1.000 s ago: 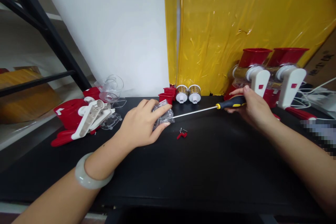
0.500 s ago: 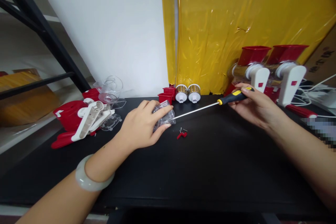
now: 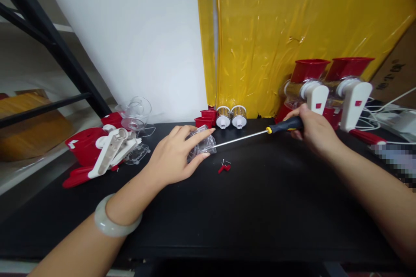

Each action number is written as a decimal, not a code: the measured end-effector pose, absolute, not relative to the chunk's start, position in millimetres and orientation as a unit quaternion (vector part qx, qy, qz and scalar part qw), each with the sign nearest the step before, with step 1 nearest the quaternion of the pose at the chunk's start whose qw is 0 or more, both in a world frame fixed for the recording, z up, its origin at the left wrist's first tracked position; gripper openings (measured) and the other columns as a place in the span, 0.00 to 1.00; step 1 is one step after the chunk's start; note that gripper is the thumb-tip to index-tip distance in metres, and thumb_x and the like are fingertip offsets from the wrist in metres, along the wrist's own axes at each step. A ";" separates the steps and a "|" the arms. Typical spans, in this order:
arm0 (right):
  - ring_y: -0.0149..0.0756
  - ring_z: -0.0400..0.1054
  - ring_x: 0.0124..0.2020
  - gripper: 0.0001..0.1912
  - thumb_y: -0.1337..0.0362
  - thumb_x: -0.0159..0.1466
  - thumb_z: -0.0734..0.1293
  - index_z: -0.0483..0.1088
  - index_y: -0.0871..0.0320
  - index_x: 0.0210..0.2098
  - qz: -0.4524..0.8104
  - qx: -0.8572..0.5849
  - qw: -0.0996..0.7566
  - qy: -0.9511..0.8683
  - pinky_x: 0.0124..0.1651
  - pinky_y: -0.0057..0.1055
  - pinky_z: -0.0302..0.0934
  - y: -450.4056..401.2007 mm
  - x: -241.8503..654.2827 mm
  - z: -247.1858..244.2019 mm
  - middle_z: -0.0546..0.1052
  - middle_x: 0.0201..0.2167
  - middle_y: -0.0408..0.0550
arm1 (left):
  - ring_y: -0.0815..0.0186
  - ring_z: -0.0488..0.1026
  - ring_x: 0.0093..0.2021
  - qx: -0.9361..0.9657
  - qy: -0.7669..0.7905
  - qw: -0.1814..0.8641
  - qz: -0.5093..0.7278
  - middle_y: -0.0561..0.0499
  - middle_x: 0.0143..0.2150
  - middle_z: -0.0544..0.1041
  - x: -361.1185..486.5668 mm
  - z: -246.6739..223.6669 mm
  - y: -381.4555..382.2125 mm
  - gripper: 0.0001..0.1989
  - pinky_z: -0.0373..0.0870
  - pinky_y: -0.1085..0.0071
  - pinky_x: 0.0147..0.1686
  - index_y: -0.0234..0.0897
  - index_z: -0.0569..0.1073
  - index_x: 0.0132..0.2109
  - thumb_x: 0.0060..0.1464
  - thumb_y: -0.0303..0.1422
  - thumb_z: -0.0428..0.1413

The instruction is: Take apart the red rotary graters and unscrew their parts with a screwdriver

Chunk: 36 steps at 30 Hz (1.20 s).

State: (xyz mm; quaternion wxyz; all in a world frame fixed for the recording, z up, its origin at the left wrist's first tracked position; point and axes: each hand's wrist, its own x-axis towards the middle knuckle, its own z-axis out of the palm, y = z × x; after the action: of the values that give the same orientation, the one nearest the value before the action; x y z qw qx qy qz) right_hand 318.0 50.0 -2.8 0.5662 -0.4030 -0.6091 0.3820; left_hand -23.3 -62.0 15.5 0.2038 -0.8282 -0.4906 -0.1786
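My left hand (image 3: 177, 151) is closed round a clear plastic part (image 3: 206, 142) lying on the black table (image 3: 247, 207). In my right hand (image 3: 313, 127) is a screwdriver (image 3: 286, 126) with a black and yellow handle. Its long metal shaft runs left, and the tip meets the right end of the clear part; the exact contact point is too small to make out. Just in front of the clear part lie a small red piece (image 3: 224, 168) and a few small screws (image 3: 228, 162).
At the left are red and white parts (image 3: 108, 151) and clear plastic pieces (image 3: 138, 114). Two metal drums (image 3: 223, 117) and red trays (image 3: 205, 119) stand at the back. Two red and white machines (image 3: 316, 95), (image 3: 354, 99) stand at the right, beside white cables (image 3: 373, 114).
My right hand has shifted its grip on the screwdriver handle, with the fingers now wrapped further round it. The view has moved slightly. My left hand still holds the clear part.
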 end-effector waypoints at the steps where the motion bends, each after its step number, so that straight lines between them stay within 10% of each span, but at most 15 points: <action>1: 0.27 0.53 0.14 0.20 0.46 0.64 0.63 0.70 0.57 0.29 0.377 -0.404 0.572 -0.607 0.17 0.26 0.49 50.0 318.2 -2.9 0.61 0.12 0.39 | 0.53 0.67 0.51 -0.830 -0.489 0.199 -0.181 0.43 0.53 0.69 -23.4 15.1 -61.2 0.28 0.70 0.56 0.47 0.49 0.60 0.66 0.61 0.45 0.51; 4: 0.26 0.56 0.17 0.05 0.62 0.57 0.70 0.70 0.55 0.31 0.474 -0.318 0.617 -0.542 0.20 0.25 0.55 45.5 317.1 1.0 0.65 0.19 0.38 | 0.54 0.67 0.53 -0.832 -0.481 0.190 -0.198 0.44 0.55 0.68 -22.5 14.5 -59.7 0.28 0.69 0.55 0.51 0.51 0.60 0.66 0.61 0.45 0.52; 7: 0.32 0.67 0.32 0.15 0.72 0.46 0.67 0.70 0.54 0.33 0.576 -0.228 0.608 -0.496 0.32 0.29 0.65 40.0 316.4 6.5 0.73 0.32 0.43 | 0.55 0.68 0.52 -0.828 -0.489 0.172 -0.214 0.44 0.55 0.67 -21.5 14.7 -59.6 0.30 0.69 0.56 0.52 0.50 0.57 0.68 0.60 0.45 0.53; 10: 0.38 0.70 0.41 0.12 0.66 0.50 0.66 0.71 0.54 0.36 0.611 -0.202 0.583 -0.496 0.38 0.34 0.67 40.9 317.6 6.7 0.74 0.37 0.47 | 0.55 0.69 0.53 -0.821 -0.494 0.157 -0.238 0.44 0.55 0.69 -22.5 13.2 -58.9 0.34 0.68 0.56 0.53 0.45 0.55 0.68 0.59 0.46 0.55; 14: 0.35 0.66 0.23 0.16 0.47 0.63 0.61 0.69 0.53 0.36 0.453 -0.359 0.583 -0.571 0.24 0.32 0.61 49.8 320.3 -1.1 0.71 0.24 0.45 | 0.53 0.69 0.56 -0.796 -0.504 0.136 -0.305 0.42 0.56 0.72 -27.3 9.3 -54.7 0.38 0.67 0.55 0.56 0.37 0.55 0.64 0.53 0.47 0.60; 18: 0.29 0.55 0.15 0.12 0.51 0.61 0.66 0.65 0.52 0.31 0.335 -0.423 0.575 -0.615 0.18 0.28 0.51 51.1 321.4 -3.0 0.63 0.16 0.38 | 0.54 0.71 0.54 -0.797 -0.502 0.111 -0.317 0.43 0.53 0.73 -30.3 7.8 -50.5 0.29 0.69 0.55 0.55 0.38 0.64 0.56 0.53 0.47 0.60; 23: 0.33 0.67 0.28 0.11 0.60 0.52 0.68 0.65 0.50 0.36 0.499 -0.230 0.602 -0.580 0.31 0.33 0.66 42.0 319.0 6.8 0.71 0.31 0.41 | 0.55 0.69 0.56 -0.789 -0.496 0.114 -0.343 0.44 0.54 0.68 -28.8 2.7 -46.8 0.26 0.69 0.53 0.55 0.42 0.69 0.55 0.53 0.47 0.60; 28: 0.32 0.62 0.20 0.22 0.41 0.61 0.60 0.67 0.53 0.30 0.446 -0.298 0.601 -0.593 0.22 0.30 0.59 49.5 321.0 2.7 0.68 0.21 0.43 | 0.54 0.68 0.56 -0.762 -0.520 0.116 -0.368 0.45 0.53 0.67 -26.4 -5.7 -43.7 0.27 0.67 0.50 0.56 0.47 0.69 0.57 0.52 0.48 0.61; 31: 0.28 0.54 0.15 0.19 0.46 0.62 0.63 0.67 0.54 0.28 0.368 -0.363 0.596 -0.615 0.17 0.26 0.49 57.4 323.8 -3.6 0.61 0.15 0.39 | 0.53 0.68 0.56 -0.752 -0.537 0.135 -0.358 0.46 0.54 0.69 -24.1 -7.0 -44.2 0.29 0.55 0.39 0.61 0.50 0.68 0.59 0.52 0.49 0.61; 36: 0.31 0.66 0.28 0.13 0.62 0.48 0.69 0.67 0.51 0.34 0.460 -0.255 0.629 -0.572 0.28 0.28 0.64 55.4 323.9 -4.4 0.70 0.30 0.39 | 0.50 0.66 0.59 -0.757 -0.548 0.159 -0.319 0.42 0.62 0.66 -20.9 -5.6 -45.9 0.28 0.59 0.43 0.59 0.49 0.65 0.62 0.57 0.48 0.56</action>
State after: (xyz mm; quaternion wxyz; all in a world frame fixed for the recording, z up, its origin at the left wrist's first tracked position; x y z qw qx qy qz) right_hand 323.9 55.4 -4.4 0.6294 -0.2549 -0.5720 0.4601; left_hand -20.9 -45.9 -5.6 0.1589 -0.7567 -0.5483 -0.3187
